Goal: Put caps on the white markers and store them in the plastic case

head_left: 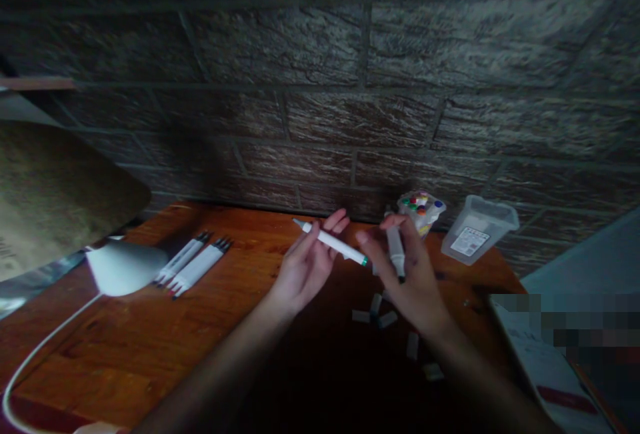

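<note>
My left hand grips a white marker between thumb and fingers. The marker's grey, uncapped-looking tip points left, and its green end points toward my right hand. My right hand, with its fingers curled, holds a pale marker-like piece with a dark end against the palm; dim light blurs its detail. Below my hands several small pale pieces, like marker caps, lie scattered on the wooden table.
Behind my right hand stands a clear cup of colourful-ended markers; beside it is a clear plastic container with a label. White markers lie in a row at left, near a lamp's white base. A brick-patterned wall rises behind the table.
</note>
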`<state>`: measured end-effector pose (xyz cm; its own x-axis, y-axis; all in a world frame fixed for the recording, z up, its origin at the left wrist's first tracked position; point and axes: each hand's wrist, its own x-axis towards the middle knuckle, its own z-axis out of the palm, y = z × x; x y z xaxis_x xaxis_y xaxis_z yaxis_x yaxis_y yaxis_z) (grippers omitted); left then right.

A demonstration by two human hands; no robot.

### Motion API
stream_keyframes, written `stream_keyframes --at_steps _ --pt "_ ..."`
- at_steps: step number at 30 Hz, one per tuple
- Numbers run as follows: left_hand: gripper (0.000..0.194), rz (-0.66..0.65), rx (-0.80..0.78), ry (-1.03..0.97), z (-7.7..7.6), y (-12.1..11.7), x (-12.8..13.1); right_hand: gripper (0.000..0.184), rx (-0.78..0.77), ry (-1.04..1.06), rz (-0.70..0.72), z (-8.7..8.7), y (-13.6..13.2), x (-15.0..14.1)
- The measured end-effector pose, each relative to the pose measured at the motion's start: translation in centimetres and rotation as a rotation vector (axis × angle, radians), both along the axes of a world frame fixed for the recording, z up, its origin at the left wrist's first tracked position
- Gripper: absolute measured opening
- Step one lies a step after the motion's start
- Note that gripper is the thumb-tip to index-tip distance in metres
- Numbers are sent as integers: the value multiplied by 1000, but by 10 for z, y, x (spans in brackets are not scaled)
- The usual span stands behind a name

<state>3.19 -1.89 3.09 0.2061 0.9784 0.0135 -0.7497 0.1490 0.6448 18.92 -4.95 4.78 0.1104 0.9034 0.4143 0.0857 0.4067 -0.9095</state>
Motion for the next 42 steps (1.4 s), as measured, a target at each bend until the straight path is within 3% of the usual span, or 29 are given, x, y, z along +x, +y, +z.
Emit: stream_keyframes --at_steps 4,8,11,12,13,16,17,19,23,27,32,36,42 --pt "12 -26 95 51 -12 -1 8 21 -40 -97 -55 -36 -17 -4" --pt "26 -174 67 146 -26 -6 18 15 -23 -122 -96 -46 -17 7" --pt "54 -460 16 511 -26 -11 15 10 15 -171 -197 -44 -14 17" --pt "57 -478 70 702 -24 -14 13 9 25 -188 -233 -43 -13 20" --pt "55 -411 185 896 -21 -17 11 8 35 -206 -264 -43 -12 22" --pt "30 67 692 1292 -17 -22 7 7 54 -242 -297 -45 -12 24" --pt "30 166 831 1370 -19 -22 7 7 54 -243 -296 -46 -13 23" --pt "38 186 985 1510 -26 -20 8 6 37 -244 -281 -49 -14 19" --pt "38 -27 920 1713 -43 -17 10 8 -17 -292 -249 -51 -15 15" --pt "32 -41 846 1712 -44 -21 15 14 -32 -384 -259 -55 -12 21" --pt "19 -28 734 1541 -35 -24 18 22 -6 -390 -191 -63 -8 20" --pt "16 -42 652 1454 -29 -23 16 21 -10 -366 -135 -58 -8 25" --pt "24 -99 487 1206 -31 -12 9 14 136 -287 -369 -34 -3 68"
